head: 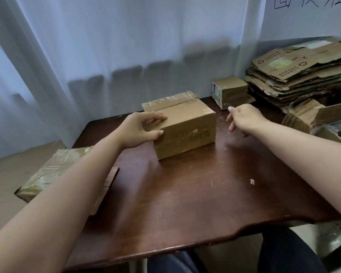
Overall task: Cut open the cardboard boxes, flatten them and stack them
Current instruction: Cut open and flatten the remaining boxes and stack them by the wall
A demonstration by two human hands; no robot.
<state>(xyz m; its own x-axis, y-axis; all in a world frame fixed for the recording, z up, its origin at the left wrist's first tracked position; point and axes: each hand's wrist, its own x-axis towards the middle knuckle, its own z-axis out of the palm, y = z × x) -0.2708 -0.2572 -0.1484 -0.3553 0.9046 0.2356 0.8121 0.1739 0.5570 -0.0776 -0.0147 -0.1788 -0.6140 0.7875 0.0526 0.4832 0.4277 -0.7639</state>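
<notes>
A closed, taped cardboard box stands on the dark wooden table, toward the far side. My left hand grips its near left corner, fingers on the top and thumb on the front face. My right hand hovers just right of the box, fingers spread and pointing down, holding nothing and not touching it. A smaller closed box sits behind at the table's far right. A tall stack of flattened cardboard lies at the right.
A taped, flatter box lies off the table's left edge on a cardboard sheet. Crumpled cardboard pieces crowd the right side. White curtains hang behind. Small scraps dot the tabletop. My legs show under the near edge.
</notes>
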